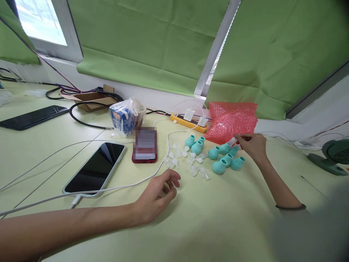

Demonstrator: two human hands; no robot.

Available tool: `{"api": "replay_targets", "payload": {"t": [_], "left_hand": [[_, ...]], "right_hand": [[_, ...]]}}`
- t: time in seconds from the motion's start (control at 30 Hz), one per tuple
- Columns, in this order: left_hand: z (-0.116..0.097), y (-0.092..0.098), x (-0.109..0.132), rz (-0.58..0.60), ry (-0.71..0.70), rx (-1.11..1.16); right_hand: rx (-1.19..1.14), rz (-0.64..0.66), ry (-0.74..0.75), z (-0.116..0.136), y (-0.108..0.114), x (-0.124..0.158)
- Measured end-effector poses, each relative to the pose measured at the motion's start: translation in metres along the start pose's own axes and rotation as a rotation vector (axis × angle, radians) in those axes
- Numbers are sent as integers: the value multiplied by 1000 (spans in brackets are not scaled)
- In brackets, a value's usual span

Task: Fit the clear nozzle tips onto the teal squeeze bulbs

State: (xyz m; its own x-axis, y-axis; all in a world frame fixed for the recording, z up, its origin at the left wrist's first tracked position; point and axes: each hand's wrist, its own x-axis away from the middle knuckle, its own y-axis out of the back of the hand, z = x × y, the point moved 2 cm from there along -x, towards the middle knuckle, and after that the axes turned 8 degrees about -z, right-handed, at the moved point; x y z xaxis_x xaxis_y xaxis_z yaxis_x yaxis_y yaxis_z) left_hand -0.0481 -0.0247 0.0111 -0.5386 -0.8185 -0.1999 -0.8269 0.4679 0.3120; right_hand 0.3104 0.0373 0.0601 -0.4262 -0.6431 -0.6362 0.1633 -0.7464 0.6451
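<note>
My left hand [158, 194] rests on the pale green table, fingers loosely curled and apart, holding nothing, just short of a scatter of small clear plastic tips [188, 160]. My right hand [252, 145] is pinched on a small white tip [232, 141] held over a cluster of several teal rubber bulbs [225, 160]. Two more teal bulbs [195, 143] stand a little to the left of that cluster.
A red bubble-wrap bag [231, 122] lies behind the bulbs, beside a yellow power strip [188, 123]. A white-cased phone [95, 168] on a white cable, a red phone [144, 145], a bagged milk carton [125, 118], a keyboard [32, 117] and a green fan [331, 156] sit around.
</note>
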Motion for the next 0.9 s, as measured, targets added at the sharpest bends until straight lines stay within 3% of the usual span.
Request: {"api": "replay_targets", "payload": {"t": [0.13, 0.27, 0.33, 0.4, 0.47, 0.5, 0.57, 0.7, 0.9], "left_hand": [[-2, 0, -1, 0, 14, -17], [-2, 0, -2, 1, 18, -43], [-2, 0, -2, 0, 19, -67], [-2, 0, -2, 1, 24, -95], [-1, 0, -3, 5, 30, -114], [-1, -1, -3, 5, 33, -120], [-1, -1, -3, 4, 38, -121], [0, -1, -2, -8, 45, -110], [1, 0, -2, -8, 60, -98]], "right_hand": [[-9, 14, 5, 4, 1, 0], [-28, -202, 64, 29, 12, 8], [-104, -230, 140, 53, 19, 21], [-208, -92, 284, 83, 22, 40], [-257, 207, 498, 112, 18, 64], [-243, 362, 609, 123, 14, 77], [-106, 524, 784, 136, 4, 99], [90, 635, 843, 136, -14, 118], [-100, 638, 723, 131, -22, 117]]}}
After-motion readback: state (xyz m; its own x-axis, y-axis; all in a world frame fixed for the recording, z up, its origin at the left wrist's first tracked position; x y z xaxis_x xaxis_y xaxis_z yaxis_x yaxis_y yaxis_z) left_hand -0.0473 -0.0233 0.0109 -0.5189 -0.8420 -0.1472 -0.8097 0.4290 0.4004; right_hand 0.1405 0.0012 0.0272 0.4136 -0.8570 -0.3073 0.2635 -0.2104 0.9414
